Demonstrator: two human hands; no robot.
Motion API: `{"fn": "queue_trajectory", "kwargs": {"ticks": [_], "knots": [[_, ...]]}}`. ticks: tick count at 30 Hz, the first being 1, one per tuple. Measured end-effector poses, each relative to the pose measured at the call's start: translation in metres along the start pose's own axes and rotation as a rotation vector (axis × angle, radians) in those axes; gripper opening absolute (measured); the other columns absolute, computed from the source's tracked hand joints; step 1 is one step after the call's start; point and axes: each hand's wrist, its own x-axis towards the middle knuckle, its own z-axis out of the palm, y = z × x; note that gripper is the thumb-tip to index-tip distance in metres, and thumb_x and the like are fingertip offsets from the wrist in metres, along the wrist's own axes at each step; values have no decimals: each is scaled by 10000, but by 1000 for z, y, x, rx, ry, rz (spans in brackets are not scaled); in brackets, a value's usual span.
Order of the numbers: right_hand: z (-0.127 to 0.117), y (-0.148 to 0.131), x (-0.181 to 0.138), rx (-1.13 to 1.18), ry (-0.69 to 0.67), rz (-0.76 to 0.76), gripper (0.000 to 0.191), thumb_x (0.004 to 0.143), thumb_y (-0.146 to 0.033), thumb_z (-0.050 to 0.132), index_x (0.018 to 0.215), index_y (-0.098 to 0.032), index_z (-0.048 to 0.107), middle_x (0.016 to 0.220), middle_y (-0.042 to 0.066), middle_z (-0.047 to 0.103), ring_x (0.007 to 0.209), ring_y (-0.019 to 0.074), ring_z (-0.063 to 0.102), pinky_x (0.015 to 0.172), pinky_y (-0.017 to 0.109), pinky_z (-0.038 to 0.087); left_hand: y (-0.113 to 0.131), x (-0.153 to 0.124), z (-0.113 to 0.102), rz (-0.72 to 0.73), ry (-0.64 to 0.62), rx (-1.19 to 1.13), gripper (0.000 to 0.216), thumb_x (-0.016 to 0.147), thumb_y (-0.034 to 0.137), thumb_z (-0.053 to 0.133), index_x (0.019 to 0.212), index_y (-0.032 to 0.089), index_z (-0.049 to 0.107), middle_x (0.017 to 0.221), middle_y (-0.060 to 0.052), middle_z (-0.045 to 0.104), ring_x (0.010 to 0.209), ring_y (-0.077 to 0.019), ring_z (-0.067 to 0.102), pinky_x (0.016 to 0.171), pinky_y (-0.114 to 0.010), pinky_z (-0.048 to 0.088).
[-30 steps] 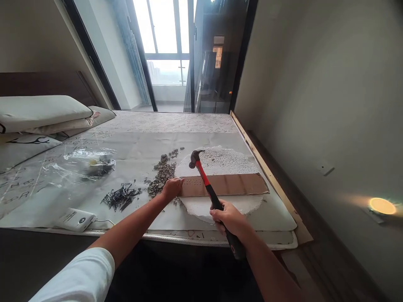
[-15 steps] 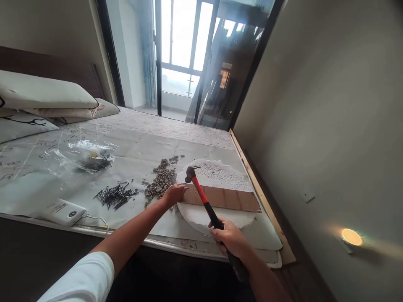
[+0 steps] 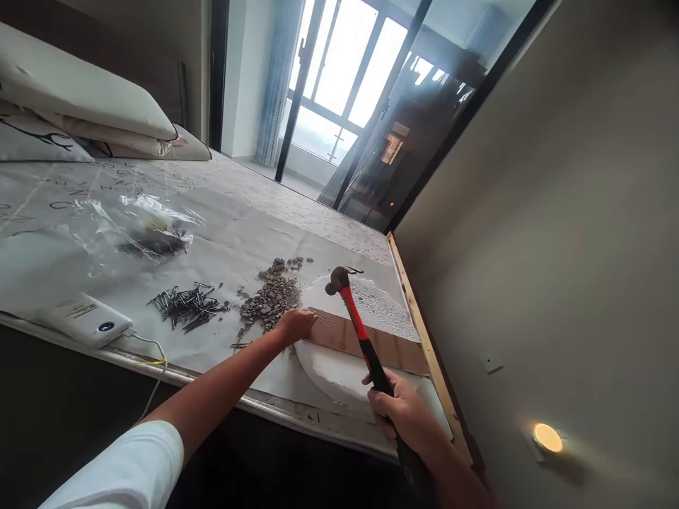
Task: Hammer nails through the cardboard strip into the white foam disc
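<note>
My right hand [image 3: 404,416] is closed round the red and black handle of a claw hammer [image 3: 355,322], whose head hangs raised above a brown board strip [image 3: 382,344]. That strip lies across a round white foam slab [image 3: 344,367] on the bed. My left hand [image 3: 295,324] rests with curled fingers on the strip's left end, where small dots show on its surface. Whether the fingers pinch anything is hidden.
A heap of grey gravel [image 3: 270,297] and a pile of dark nails [image 3: 187,307] lie left of the slab. A white power bank [image 3: 88,319] with a cable sits at the bed edge, a clear plastic bag [image 3: 148,230] and pillows [image 3: 79,99] further back. A wall [image 3: 556,212] stands close on the right.
The view has swung left and tilted. The hammer head dipped towards the strip, then rose again. My left hand has stayed on the strip's left end.
</note>
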Motion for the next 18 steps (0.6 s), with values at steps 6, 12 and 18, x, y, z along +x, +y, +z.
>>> {"fn": "queue_trajectory", "kwargs": {"ticks": [6, 12, 18], "knots": [[7, 1, 9, -64, -38, 80, 279, 584, -248, 434, 857, -195, 405, 377, -146, 287, 252, 58, 264, 260, 185, 202, -1, -4, 1, -6, 6, -42, 399, 901, 331, 342, 663, 126, 589, 667, -93, 593, 583, -166, 572, 580, -287, 430], [11, -3, 6, -70, 18, 4, 267, 616, -251, 443, 877, -200, 411, 369, -143, 306, 257, 68, 276, 268, 190, 203, 0, -3, 2, -16, 12, -78, 377, 892, 329, 371, 651, 129, 581, 674, -95, 597, 587, -169, 572, 590, -290, 426], [13, 0, 6, -142, -49, 53, 237, 609, -218, 424, 845, -199, 409, 341, -139, 314, 247, 75, 290, 275, 196, 207, 0, -4, -1, -22, -34, -60, 378, 898, 321, 365, 670, 123, 593, 665, -94, 597, 566, -160, 566, 556, -270, 425]]}}
